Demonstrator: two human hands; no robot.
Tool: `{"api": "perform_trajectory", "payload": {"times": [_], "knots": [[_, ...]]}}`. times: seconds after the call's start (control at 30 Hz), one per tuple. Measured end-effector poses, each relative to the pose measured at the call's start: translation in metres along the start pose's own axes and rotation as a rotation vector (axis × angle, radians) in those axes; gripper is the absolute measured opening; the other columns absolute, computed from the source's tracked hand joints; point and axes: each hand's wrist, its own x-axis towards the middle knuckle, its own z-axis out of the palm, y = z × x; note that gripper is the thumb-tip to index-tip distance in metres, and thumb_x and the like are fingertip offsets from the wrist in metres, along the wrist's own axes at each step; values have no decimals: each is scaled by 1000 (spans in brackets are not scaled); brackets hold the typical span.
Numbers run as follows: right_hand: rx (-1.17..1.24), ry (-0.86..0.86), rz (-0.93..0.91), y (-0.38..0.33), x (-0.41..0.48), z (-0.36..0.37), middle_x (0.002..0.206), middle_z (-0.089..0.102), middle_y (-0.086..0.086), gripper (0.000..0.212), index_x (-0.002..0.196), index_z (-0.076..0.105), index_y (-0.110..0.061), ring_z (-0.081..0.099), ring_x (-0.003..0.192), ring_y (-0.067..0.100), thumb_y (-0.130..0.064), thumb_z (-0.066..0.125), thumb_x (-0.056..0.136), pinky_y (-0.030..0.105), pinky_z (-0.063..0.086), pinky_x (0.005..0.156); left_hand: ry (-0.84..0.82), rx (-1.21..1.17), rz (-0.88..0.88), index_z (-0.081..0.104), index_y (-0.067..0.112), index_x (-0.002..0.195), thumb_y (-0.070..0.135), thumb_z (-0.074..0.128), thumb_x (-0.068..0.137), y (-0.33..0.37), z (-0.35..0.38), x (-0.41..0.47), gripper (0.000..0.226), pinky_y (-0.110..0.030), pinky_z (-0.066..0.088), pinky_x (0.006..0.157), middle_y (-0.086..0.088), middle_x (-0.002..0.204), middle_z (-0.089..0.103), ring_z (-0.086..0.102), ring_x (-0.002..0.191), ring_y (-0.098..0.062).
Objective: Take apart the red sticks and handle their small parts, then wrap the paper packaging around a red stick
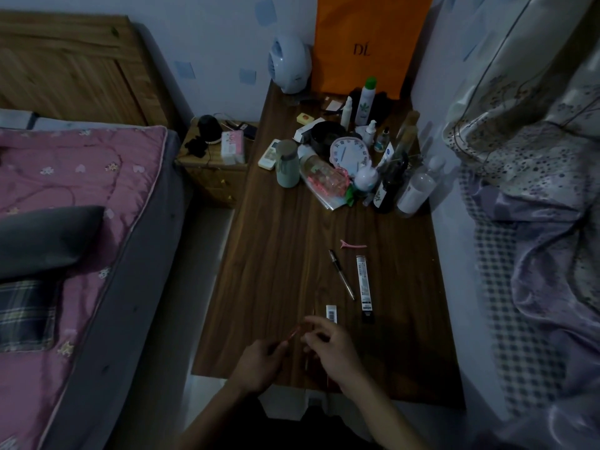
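Both hands meet low in the frame over the near edge of the counter [266,271].

The left hand [259,363] pinches a thin red stick [293,333] in curled fingers, its tip pointing up-right. The right hand [328,344], fingers bent, touches something thin and dark; too dim to identify. Just above lie a barcode label [331,313], a pen [341,274] and a long packet [364,284]. A bed [81,190] fills the left side.
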Motion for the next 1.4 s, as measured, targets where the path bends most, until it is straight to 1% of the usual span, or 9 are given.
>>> {"api": "perform_trajectory", "payload": {"times": [0.23,0.37,0.53,0.73,0.93,1.03,1.17,1.3,1.4], "knots": [[54,166,62,15,1,-23,101,70,-7,21,101,69,-36,69,88,9,-17,60,96,21,50,68,145,60,-99,77,21,87,40,56,95,-19,0,11,29,-12,42,52,10,58,68,63,58,6],[-36,263,50,26,4,-32,99,69,-12,20,94,66,-38,68,85,5,-19,62,95,16,48,64,140,68,-182,76,14,92,39,55,95,-28,2,22,33,-33,57,71,-5,82,76,72,75,-17],[-211,361,106,51,9,-50,94,65,-15,18,96,64,-36,65,78,4,-19,62,95,17,46,59,118,121,-250,70,16,94,39,58,93,-44,6,37,26,-40,60,76,-2,83,72,70,76,-16],[-340,410,181,88,7,-69,90,53,-21,13,102,65,-31,52,77,-6,-19,62,95,12,38,60,209,274,-184,62,33,115,46,60,87,-61,13,55,31,-28,46,61,8,84,64,61,73,-13],[-439,392,186,107,12,-75,103,68,-5,16,109,68,-23,51,77,-8,-18,63,94,10,37,59,223,311,-202,57,40,112,52,64,80,-76,14,69,35,-21,34,48,19,66,48,44,56,4],[-483,373,172,107,14,-74,108,70,-2,19,112,68,-19,61,86,4,-17,65,93,16,45,69,254,348,-198,55,38,107,57,64,77,-76,13,67,37,-18,30,46,19,68,47,42,56,4],[-551,392,155,103,18,-72,108,72,-1,21,113,68,-18,67,98,14,-18,67,91,25,52,81,339,499,-77,56,31,109,53,62,79,-60,20,62,38,-29,43,65,3,100,58,59,91,-19],[-626,395,137,102,22,-72,106,73,-3,22,112,68,-20,68,95,14,-20,69,90,26,55,79,246,409,50,57,24,121,37,55,89,-28,41,61,35,-37,54,81,-4,124,60,59,109,-22],[-660,376,113,102,25,-72,107,72,-4,24,112,68,-21,67,98,14,-21,70,88,31,57,84,148,395,98,63,22,115,35,51,93,-11,56,65,28,-40,50,98,-4,118,66,63,112,-20]]}}
